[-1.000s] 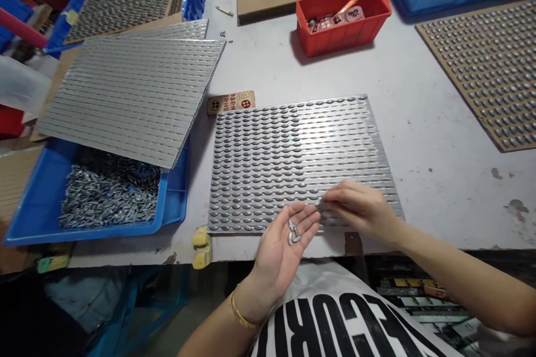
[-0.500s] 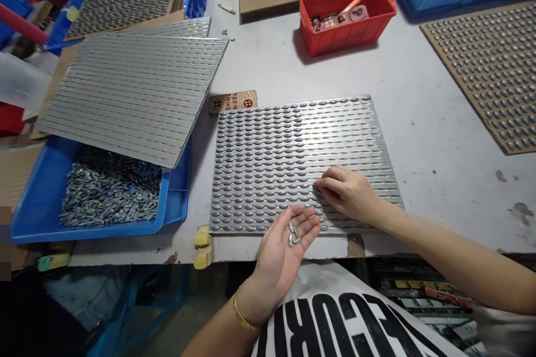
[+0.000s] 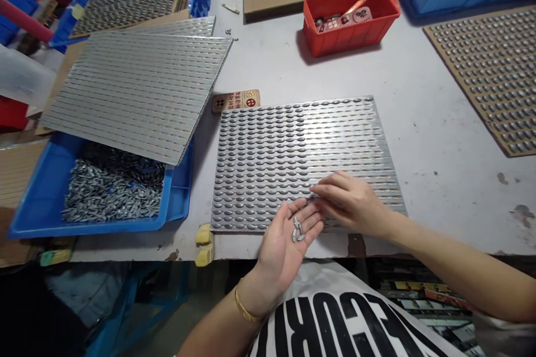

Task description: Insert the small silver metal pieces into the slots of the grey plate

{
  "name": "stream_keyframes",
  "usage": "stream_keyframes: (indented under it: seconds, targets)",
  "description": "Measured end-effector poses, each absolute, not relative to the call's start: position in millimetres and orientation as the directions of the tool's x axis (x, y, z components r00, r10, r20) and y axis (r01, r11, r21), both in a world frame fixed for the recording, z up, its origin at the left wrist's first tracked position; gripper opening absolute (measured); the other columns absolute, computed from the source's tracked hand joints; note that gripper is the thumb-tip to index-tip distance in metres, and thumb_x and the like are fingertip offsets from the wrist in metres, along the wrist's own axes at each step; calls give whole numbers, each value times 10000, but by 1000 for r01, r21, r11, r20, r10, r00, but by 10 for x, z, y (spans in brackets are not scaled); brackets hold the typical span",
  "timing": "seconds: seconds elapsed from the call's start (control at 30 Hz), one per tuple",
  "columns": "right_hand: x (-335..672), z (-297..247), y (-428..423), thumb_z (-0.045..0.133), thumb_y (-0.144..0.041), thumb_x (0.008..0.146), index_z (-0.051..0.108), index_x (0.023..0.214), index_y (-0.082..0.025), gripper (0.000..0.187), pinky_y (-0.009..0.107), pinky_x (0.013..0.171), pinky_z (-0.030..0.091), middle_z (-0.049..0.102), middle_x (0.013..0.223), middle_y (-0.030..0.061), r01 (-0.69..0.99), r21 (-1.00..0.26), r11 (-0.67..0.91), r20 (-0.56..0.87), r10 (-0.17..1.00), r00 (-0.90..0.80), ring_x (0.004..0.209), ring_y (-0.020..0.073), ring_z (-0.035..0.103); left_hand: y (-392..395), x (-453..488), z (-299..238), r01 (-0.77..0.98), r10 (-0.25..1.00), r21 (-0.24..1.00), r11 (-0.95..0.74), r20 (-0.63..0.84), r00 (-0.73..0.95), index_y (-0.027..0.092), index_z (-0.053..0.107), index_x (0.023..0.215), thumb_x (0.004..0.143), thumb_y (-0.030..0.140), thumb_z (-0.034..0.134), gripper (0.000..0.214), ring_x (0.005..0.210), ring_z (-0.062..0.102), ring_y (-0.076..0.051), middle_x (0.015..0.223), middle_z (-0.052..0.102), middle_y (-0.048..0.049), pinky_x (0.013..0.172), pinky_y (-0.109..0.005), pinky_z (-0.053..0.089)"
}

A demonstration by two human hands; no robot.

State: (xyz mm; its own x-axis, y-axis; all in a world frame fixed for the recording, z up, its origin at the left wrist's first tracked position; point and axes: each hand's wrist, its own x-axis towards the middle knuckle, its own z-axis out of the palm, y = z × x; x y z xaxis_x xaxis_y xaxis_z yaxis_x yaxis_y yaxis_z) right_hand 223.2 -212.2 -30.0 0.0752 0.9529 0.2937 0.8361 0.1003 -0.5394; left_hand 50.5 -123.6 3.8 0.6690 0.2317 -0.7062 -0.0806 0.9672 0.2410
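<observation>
My left hand (image 3: 281,254) is palm up over the near edge of a grooved silver board (image 3: 341,136), cupping several small, spindle-shaped metal pieces (image 3: 298,230). Its fingers are extended. Just beyond those fingertips, my right hand (image 3: 355,203) hovers low over the board with its thumb and fingers drawn together; a tiny grey bit shows there, but I cannot tell whether it is pinched or lies on the board. Rows of dark oval pieces (image 3: 259,159) fill the board's left part and run along its far edge. Bare grooves show on the right.
A blue bin (image 3: 176,198) of loose metal pieces stands left, with another grooved board (image 3: 142,89) resting over it. Farther off are a red box (image 3: 347,39) with an orange-handled tool and a cardboard sheet (image 3: 498,78) of pieces. Yellow foam (image 3: 204,245) pads the table edge.
My right hand has shifted slightly left and down, toward my left fingertips. My left hand still cups the pieces. The co-worker's hand at the far cardboard is no longer clearly seen.
</observation>
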Motion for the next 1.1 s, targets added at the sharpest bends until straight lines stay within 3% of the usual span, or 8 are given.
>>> stream_keyframes:
  seconds: [0.13, 0.33, 0.43, 0.57, 0.7, 0.87, 1.1]
  targets:
    - [2042, -96, -2100, 515, -223, 929, 607, 1183, -203, 272, 383, 754, 500, 641, 1070, 114, 777, -589, 223, 260, 962, -78, 916, 222, 552, -1260, 559, 51, -65, 241, 286, 956, -638, 731, 159, 604, 1182, 951, 447, 438, 405, 1200, 542, -217, 1289, 593, -116, 1006, -331, 441]
    - [1977, -72, -2150, 488, -157, 928, 645, 970, -199, 168, 353, 714, 468, 656, 975, 92, 725, -644, 243, 243, 964, -107, 839, 196, 534, -1314, 564, 31, -42, 219, 284, 958, -629, 746, 160, 626, 1153, 948, 455, 447, 401, 1193, 539, -227, 1249, 614, -115, 992, -345, 453]
    - [2061, -123, -2226, 465, -161, 945, 613, 974, -193, 154, 335, 703, 470, 659, 891, 72, 707, -672, 220, 263, 963, -50, 796, 181, 553, -1296, 530, 33, -30, 219, 279, 960, -679, 701, 143, 635, 1120, 931, 426, 500, 366, 1160, 569, -235, 1208, 629, -139, 1015, -376, 453]
    - [2290, -260, -2217, 482, -156, 942, 598, 958, -196, 125, 329, 697, 480, 659, 837, 61, 725, -679, 113, 318, 936, 152, 786, 182, 574, -1167, 478, 156, -30, 250, 296, 955, -744, 620, 94, 644, 1069, 913, 334, 554, 300, 1149, 597, -278, 1189, 631, -184, 1047, -418, 447]
    - [2455, -471, -2092, 477, -126, 932, 615, 959, -198, 157, 326, 687, 483, 671, 851, 69, 837, -544, 62, 369, 913, 172, 799, 193, 581, -1079, 435, 259, -179, 455, 429, 885, -719, 526, 99, 643, 1068, 926, 258, 527, 242, 1215, 560, -282, 1209, 627, -170, 1070, -404, 438]
    - [2454, -597, -2001, 454, -99, 923, 628, 976, -175, 197, 337, 710, 481, 678, 898, 90, 935, -340, 103, 372, 928, 33, 818, 203, 563, -1165, 406, 173, -143, 338, 309, 940, -792, 508, 74, 636, 1041, 924, 242, 526, 233, 1198, 572, -295, 1178, 630, -185, 1064, -404, 447]
    - [2462, -541, -2022, 433, -67, 915, 638, 951, -163, 229, 325, 690, 459, 652, 901, 98, 970, -217, 108, 314, 949, -35, 817, 200, 542, -1198, 427, 86, -147, 281, 241, 959, -752, 596, 89, 619, 1053, 926, 263, 526, 235, 1142, 606, -262, 1146, 634, -158, 1082, -399, 421]
